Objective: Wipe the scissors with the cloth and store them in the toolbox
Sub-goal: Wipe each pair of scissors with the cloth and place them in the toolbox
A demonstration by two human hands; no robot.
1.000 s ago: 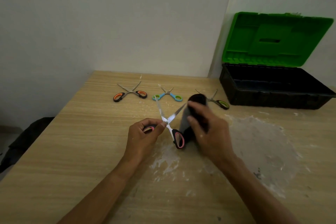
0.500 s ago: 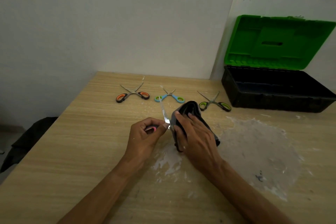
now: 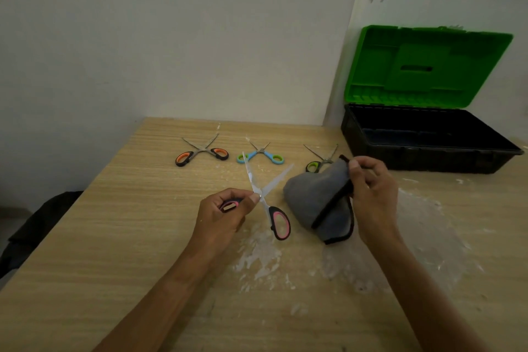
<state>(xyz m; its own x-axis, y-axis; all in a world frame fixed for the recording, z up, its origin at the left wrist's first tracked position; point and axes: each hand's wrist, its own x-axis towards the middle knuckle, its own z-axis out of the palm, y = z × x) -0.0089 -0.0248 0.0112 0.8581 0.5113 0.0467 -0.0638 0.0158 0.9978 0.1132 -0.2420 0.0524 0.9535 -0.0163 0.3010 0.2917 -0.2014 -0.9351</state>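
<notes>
toolbox (image 3: 423,151), black with its green lid (image 3: 423,66) raised against the wall, standing beyond the right hand at the far right of the table; the part of its interior that shows is dark and nothing can be made out in it. left hand (image 3: 223,214) closed around one handle of the pink-handled scissors (image 3: 268,200), thumb near the pivot, blades spread open and pointing away from the person, the free handle loop hanging toward the table. right hand (image 3: 371,194) pinching the upper edge of a grey cloth (image 3: 317,203) with dark trim, which droops just right of the scissors, apart from the blades. beyond the hands, in a row, orange-handled scissors (image 3: 201,151), blue-handled scissors (image 3: 261,154) and green-handled scissors (image 3: 320,158), all lying open, the last partly hidden behind the cloth. wooden table (image 3: 114,237) with whitish smears (image 3: 414,237) under and right of the hands; pale walls (image 3: 171,37) meet in a corner behind it.
</notes>
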